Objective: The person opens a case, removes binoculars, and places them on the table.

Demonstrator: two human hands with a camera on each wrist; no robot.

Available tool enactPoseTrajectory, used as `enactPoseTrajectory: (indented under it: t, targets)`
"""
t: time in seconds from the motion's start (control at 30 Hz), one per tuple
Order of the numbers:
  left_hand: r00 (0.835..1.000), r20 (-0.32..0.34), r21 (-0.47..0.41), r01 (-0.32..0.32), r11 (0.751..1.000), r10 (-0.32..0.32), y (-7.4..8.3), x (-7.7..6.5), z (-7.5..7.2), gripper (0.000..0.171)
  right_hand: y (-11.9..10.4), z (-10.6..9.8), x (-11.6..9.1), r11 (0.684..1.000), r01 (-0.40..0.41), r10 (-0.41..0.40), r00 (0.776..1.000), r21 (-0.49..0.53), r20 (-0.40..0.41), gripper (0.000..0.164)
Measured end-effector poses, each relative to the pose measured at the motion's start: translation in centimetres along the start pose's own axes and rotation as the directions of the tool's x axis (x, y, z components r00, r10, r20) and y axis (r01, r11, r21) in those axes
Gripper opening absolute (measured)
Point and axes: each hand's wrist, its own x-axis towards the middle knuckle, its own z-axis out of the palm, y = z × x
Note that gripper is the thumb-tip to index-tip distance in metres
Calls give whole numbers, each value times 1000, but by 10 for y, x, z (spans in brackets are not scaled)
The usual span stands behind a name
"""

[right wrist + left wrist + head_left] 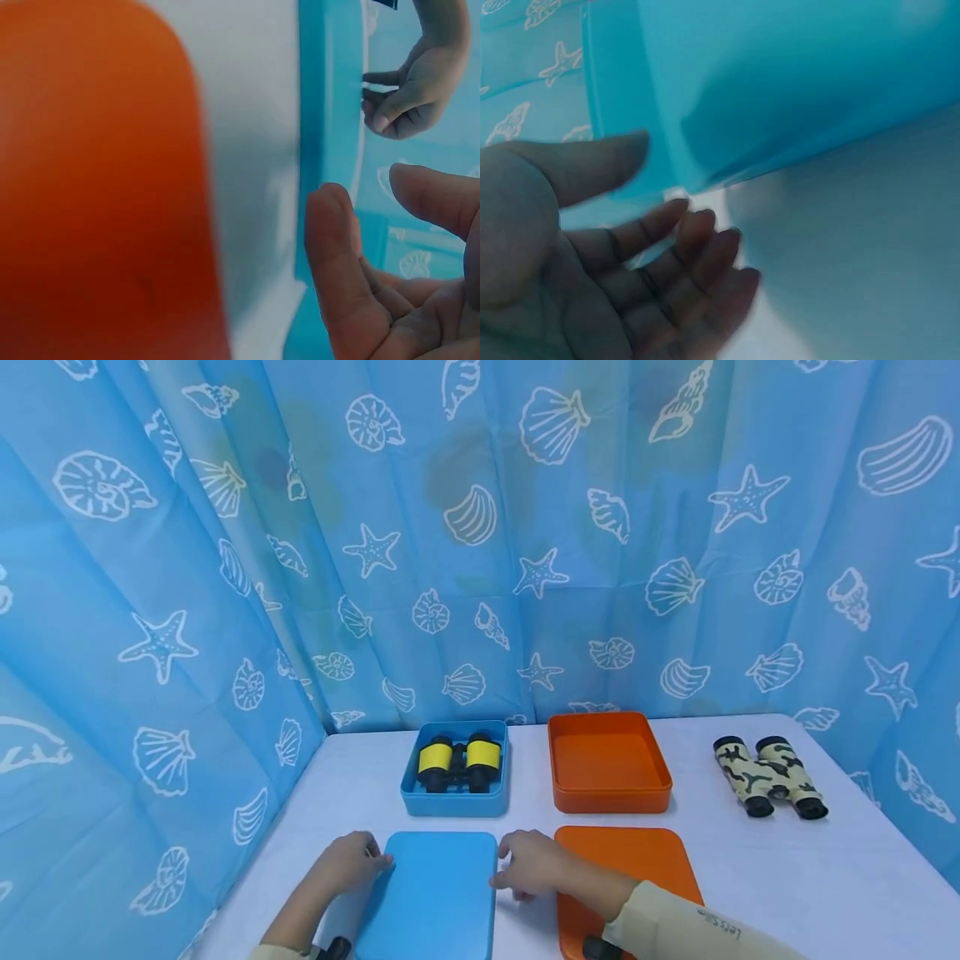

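Note:
A light blue lid [431, 893] lies on the white table in front of the person. Beside its left edge is the left hand [348, 864]; in the left wrist view, thumb and fingers [705, 262] stand apart with nothing pinched between them. At the lid's upper right corner hovers the right hand [536, 864], its thumb and fingers [330, 240] spread in the right wrist view. Whether either hand touches the lid I cannot tell. Under the right forearm is an orange lid [622, 847], partly hidden by the sleeve.
Behind the blue lid, a blue box [455, 806] holds black and yellow binoculars [482, 764]. An orange box [611, 802] with nothing inside stands to its right. Camouflage binoculars [772, 777] lie at the far right. A blue shell-print curtain [480, 568] hangs behind the table [750, 877].

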Motion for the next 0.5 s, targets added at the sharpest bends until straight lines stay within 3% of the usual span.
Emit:
enactPoseTrajectory:
  t: [0.1,0.27,0.4,0.5]
  targets:
    - [986,-96,39,-132,991,135,9,16,-9,39,-2,-13,6,997,60,-61,998,-40,-27,39]
    - [924,-249,151,-260,954,291,21,44,-15,61,-6,-32,20,985,111,-123,988,-130,-89,32]
    - [898,-248,240,-307,921,364,27,68,-13,77,-8,-44,35,982,116,-139,979,-152,-150,32]
    - [875,-221,308,-357,882,431,32,85,-10,85,-11,-52,46,983,125,-152,965,-138,-212,31]
